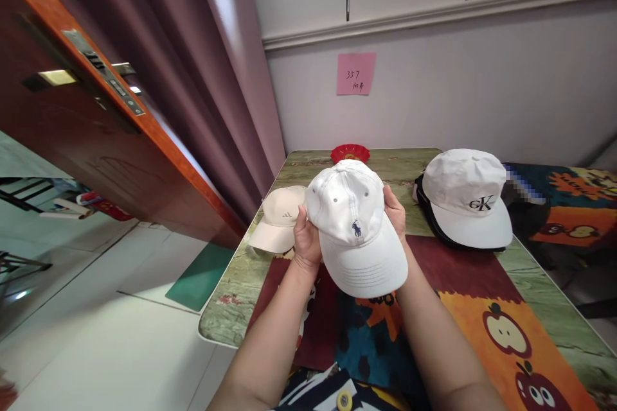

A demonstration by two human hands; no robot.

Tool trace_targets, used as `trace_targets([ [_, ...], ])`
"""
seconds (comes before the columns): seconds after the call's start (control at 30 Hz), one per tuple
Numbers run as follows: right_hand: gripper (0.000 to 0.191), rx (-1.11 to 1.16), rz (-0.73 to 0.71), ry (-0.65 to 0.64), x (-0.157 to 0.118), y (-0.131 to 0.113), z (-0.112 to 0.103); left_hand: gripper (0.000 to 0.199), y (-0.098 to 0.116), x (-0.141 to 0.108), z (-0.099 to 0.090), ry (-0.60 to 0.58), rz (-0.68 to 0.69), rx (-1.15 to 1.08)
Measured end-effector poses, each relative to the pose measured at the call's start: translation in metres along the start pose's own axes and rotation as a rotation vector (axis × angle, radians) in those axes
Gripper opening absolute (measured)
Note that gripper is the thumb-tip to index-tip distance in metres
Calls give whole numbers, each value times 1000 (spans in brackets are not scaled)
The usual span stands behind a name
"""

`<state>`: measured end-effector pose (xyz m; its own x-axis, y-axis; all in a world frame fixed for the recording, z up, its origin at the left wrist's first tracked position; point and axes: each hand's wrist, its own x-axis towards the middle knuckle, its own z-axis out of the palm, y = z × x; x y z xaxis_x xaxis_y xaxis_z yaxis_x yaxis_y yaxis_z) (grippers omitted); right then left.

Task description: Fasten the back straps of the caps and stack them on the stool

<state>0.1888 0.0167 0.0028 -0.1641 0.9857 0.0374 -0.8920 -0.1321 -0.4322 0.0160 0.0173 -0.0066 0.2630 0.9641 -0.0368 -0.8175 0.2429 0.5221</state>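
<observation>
A white baseball cap (349,205) with a small dark-blue rider emblem is held up over the table, its brim towards me. My left hand (307,241) grips the cap's left side, thumb up along the crown. On the opposite side my right hand (396,210) holds it, with part of the fingers hidden behind the cap. Beside my left hand, a cream cap (277,215) with a small striped logo rests on the table. To the right lies another white cap (465,196) with black lettering, stacked on a black cap (429,215).
The green wood-patterned table (226,311) carries a colourful printed cloth (463,270). A red scalloped dish (351,153) stands at the back, below a pink note (355,74) on the wall. At the left is an open wooden door (120,135) before a purple curtain (193,64).
</observation>
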Motion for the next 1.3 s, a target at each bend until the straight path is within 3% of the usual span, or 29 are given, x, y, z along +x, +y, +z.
trace_targets([
  [0.23,49,42,-19,24,7,-2,-11,60,6,-4,14,-58,-22,10],
  [0.43,59,92,-62,5,1,16,12,94,-4,-8,16,-137,5,29],
  [0.63,52,102,2,-24,0,25,19,102,-11,-11,21,-173,-25,20],
  [0.83,53,117,87,26,-2,21,18,102,-4,-20,38,-202,-11,9],
  [1.03,59,110,143,107,-3,21,17,85,8,-20,46,-97,35,82],
  [1.17,62,53,212,210,-27,29,20,80,14,-15,45,-54,97,111],
  [1.3,60,156,66,254,-73,45,40,78,11,-10,38,-32,158,102],
])
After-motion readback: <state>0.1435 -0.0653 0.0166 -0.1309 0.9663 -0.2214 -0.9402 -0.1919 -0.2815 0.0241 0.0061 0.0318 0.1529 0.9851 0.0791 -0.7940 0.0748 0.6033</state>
